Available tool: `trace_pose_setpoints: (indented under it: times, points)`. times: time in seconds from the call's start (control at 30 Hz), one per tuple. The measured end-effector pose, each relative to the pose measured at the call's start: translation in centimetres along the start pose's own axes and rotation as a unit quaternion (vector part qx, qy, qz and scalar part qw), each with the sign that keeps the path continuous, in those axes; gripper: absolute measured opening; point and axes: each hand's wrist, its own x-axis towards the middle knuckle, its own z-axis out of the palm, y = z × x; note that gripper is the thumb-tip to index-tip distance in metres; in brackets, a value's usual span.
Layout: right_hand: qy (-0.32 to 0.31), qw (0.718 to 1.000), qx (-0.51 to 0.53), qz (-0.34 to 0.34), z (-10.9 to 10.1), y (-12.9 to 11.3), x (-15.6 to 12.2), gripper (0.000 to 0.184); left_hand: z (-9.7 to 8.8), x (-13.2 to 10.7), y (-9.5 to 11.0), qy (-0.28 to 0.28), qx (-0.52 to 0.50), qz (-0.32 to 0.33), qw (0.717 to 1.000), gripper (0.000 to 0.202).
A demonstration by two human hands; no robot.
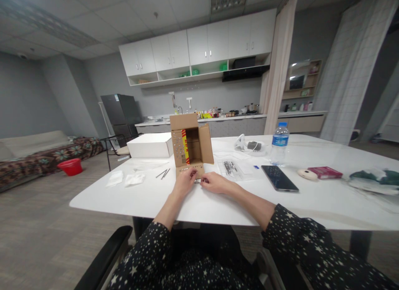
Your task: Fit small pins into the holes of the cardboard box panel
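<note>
My left hand (188, 177) rests with curled fingers at the front flap of an open cardboard box (180, 146). Close beside it, my right hand (213, 182) is closed, its fingertips pinched near the flap's edge. Between the two sets of fingertips shows a small pale thing, too small to name. The box stands on the white table with its opening toward me, and small shiny dots cover its left flap and lower flap (182, 170). A clear plastic packet (230, 168) with dark strips lies right of my hands. A few thin metal tools (163, 173) lie to the left.
A white box (149, 145) and crumpled white tissues (134, 180) are on the left of the table (124, 200). Toward the right are a phone (279, 178), a water bottle (280, 144), a white device (254, 146), a pink box (325, 172) and a green-and-white bundle (374, 182).
</note>
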Motion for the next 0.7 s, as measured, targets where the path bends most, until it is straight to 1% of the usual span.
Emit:
trace_pose_setpoints:
  times: [0.17, 0.3, 0.43, 0.53, 0.7]
  points:
    - [-0.005, 1.000, 0.003, 0.003, -0.13, -0.11, -0.04, 0.023, -0.04, -0.04, 0.07, -0.010, -0.017, -0.011, 1.000, 0.021]
    - [-0.004, 1.000, 0.004, 0.006, -0.20, -0.17, -0.07, 0.022, -0.12, -0.09, 0.15, -0.024, -0.007, -0.017, 1.000, 0.015]
    - [0.001, 1.000, 0.008, 0.001, -0.15, -0.19, -0.07, 0.020, -0.13, -0.16, 0.11, -0.043, 0.016, -0.017, 0.999, 0.016]
    - [-0.001, 1.000, 0.006, 0.005, -0.15, -0.19, -0.11, 0.020, -0.09, -0.17, 0.08, -0.041, 0.031, -0.014, 0.999, 0.019]
    - [-0.006, 1.000, 0.001, 0.013, -0.16, -0.11, -0.15, 0.021, -0.26, -0.20, 0.31, -0.017, 0.041, -0.003, 0.999, 0.026]
